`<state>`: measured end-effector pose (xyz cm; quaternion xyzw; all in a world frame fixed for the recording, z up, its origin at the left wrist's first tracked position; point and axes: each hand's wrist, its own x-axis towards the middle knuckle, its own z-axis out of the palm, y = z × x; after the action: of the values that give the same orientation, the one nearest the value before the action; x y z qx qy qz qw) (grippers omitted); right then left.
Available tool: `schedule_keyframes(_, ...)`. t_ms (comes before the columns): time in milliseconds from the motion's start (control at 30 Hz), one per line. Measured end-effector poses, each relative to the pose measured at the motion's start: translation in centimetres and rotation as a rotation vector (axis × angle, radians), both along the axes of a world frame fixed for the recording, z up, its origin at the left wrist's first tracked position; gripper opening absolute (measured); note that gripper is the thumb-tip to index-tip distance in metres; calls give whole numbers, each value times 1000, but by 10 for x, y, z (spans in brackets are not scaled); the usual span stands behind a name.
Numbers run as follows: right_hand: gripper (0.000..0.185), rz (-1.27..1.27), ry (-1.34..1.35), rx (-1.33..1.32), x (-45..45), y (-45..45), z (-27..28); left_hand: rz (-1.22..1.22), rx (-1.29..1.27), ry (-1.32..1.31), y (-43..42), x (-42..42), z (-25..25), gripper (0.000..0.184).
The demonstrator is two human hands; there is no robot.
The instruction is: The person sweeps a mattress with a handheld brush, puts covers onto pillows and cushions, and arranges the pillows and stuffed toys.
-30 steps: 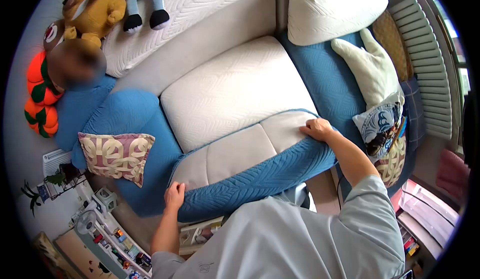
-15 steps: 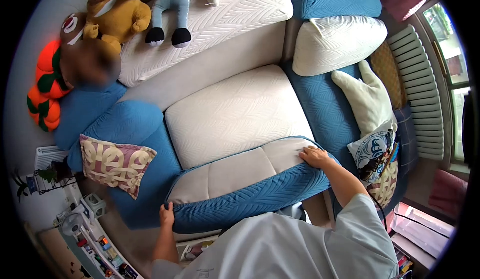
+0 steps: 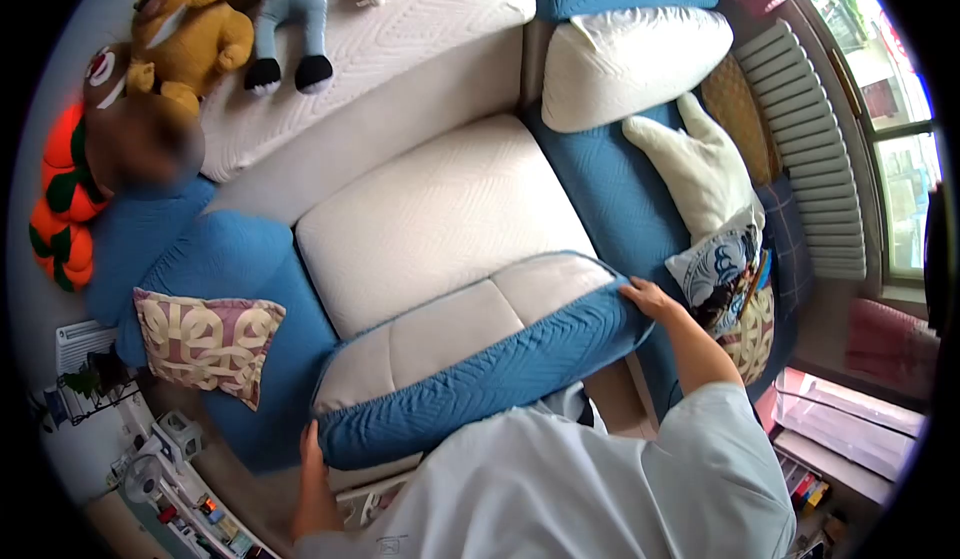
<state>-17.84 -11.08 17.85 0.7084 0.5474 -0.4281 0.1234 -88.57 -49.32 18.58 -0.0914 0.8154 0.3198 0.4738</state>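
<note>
A long sofa cushion (image 3: pixel 455 334) stands on its side before me, its beige underside tilted up and a blue quilted cover (image 3: pixel 480 389) gathered around its rim. My left hand (image 3: pixel 312 447) holds its near left end, the fingers partly hidden by the cover. At the far right corner, my right hand (image 3: pixel 650 299) is closed on the cover's edge, thumb and fingers around it. Just beyond lies a white quilted sofa seat (image 3: pixel 430 224), which the cushion's far edge borders.
Blue sofa sections flank the seat, with a patterned pillow (image 3: pixel 210 344) on the left and a white pillow (image 3: pixel 635 69) on the right. Plush toys (image 3: pixel 190 44) sit at the back left. A radiator (image 3: pixel 810 149) runs beneath the window. A fan (image 3: pixel 145 477) stands on a shelf at lower left.
My right hand has slid from the beige underside to the cushion's right corner. The left hand still holds the left end. The view has shifted, moving the room leftward in the picture.
</note>
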Motion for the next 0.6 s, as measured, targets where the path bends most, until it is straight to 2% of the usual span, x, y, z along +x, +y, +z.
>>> schedule_keyframes(33, 74, 73, -12, 3, 5, 7, -16, -54, -66, 63, 6, -4, -12, 68)
schedule_keyframes(67, 73, 133, -101, 27, -18, 20, -1, -155, -182, 84, 17, -14, -25, 69)
schedule_keyframes(100, 81, 168, -129, -5, -33, 35, 6, -256, -297, 105, 30, -31, -35, 70)
schedule_keyframes(167, 81, 127, -95, 49, -48, 60, 12, -284, -330, 74, 60, -57, -35, 75)
schedule_keyframes(233, 66, -93, 80, 48, -58, 80, 37, 41, -119, 41, 96, -42, 11, 77)
schedule_keyframes(267, 60, -124, 143, 124, -64, 80, 45, 56, -74, 123, 120, -24, 45, 76)
schedule_keyframes(300, 54, -158, 205, 202, -67, 80, 50, 69, -63, 238, 134, -10, 63, 64)
schedule_keyframes(367, 48, 11, 170, 538, -68, 63, 42, -330, 141, 647, 86, -46, 4, 52)
schedule_keyframes(400, 44, 2, 192, 642, -79, 53, 61, -423, 79, 793, 91, -30, 10, 49)
schedule_keyframes(467, 41, -65, 212, 808, -82, 32, 62, -622, -59, 1081, 90, 7, 22, 45)
schedule_keyframes(500, 41, -50, 183, 857, -81, 22, 59, -565, -106, 1049, 85, 7, 11, 46)
schedule_keyframes(567, 39, 165, -32, 916, -89, 6, 48, -599, -252, 1006, 95, 10, 5, 46)
schedule_keyframes(600, 38, 164, -39, 870, -91, 9, 33, -597, -252, 954, 102, 3, -3, 48)
